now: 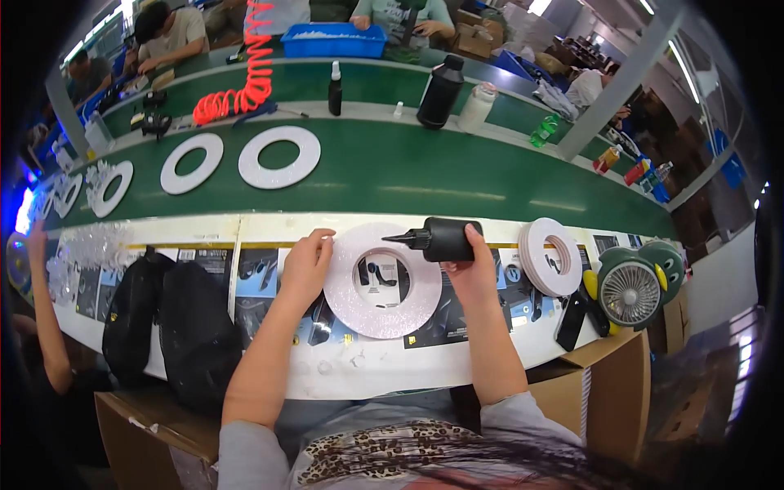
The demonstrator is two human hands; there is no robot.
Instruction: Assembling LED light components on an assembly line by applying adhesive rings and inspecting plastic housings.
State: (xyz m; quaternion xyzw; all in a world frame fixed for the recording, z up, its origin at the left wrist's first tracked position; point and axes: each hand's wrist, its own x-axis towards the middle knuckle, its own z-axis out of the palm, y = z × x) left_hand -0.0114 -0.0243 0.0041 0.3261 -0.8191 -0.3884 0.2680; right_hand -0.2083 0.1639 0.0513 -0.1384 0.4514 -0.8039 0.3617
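Observation:
My right hand [474, 273] is wrapped round a black squeeze bottle [452, 239], held on its side. The bottle's thin dark nozzle points left, over the upper part of a white speckled ring [420, 298]. That ring lies flat before me, and printed sheets show through its hole. At the ring's upper left edge, my left hand [307, 265] has its fingers bent against the rim; some fingertips are hidden. To the right, a stack of similar white rings [531, 255] stands on the worktop.
A green fan [630, 296] and a dark phone [571, 322] sit at the right. Black bags [196, 322] lie left. White rings [280, 157] rest on the green conveyor [367, 171], with bottles [442, 91] behind. Another person's arm [47, 318] reaches in at far left.

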